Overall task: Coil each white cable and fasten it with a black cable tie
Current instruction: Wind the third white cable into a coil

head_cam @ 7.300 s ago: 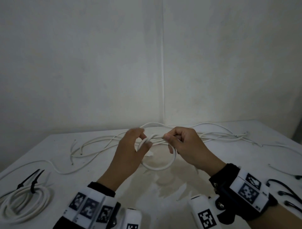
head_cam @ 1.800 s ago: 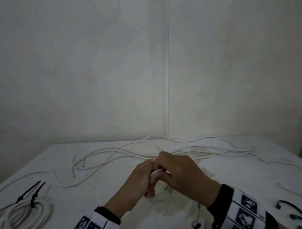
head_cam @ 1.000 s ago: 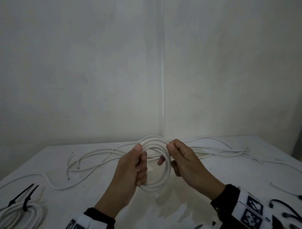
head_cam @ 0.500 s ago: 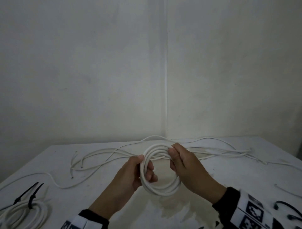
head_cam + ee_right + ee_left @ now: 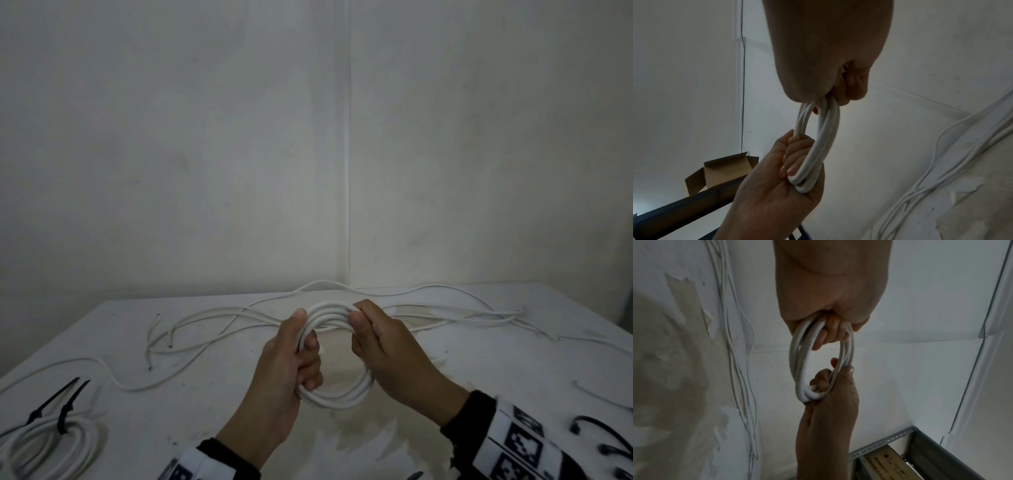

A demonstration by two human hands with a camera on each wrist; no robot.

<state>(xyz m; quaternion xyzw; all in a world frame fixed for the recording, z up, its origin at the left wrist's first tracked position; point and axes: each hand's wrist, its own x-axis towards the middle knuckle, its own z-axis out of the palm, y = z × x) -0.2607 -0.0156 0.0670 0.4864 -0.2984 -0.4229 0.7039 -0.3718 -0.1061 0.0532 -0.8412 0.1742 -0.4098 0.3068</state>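
Note:
A white cable coil [image 5: 337, 397] of several loops hangs in the air above the table [image 5: 479, 363], held between both hands. My left hand [image 5: 301, 353] grips its left side, fingers curled through the ring and thumb on top. My right hand [image 5: 359, 329] grips the right side with thumb and fingers wrapped round the loops. The left wrist view shows the coil [image 5: 799, 363] between my left hand [image 5: 830, 331] and my right hand [image 5: 830, 382]. In the right wrist view the coil [image 5: 826, 139] runs from my right hand [image 5: 838, 94] to my left hand [image 5: 797, 162].
A finished coil [image 5: 51, 448] bound with a black cable tie [image 5: 65, 407] lies at the front left. Several loose white cables [image 5: 219, 325] sprawl across the back of the table. Black cable ties [image 5: 596, 435] lie at the front right edge.
The coil has turned from standing on edge to lying flatter and more open towards me. Both hands shifted their grip round its sides and sit a little lower.

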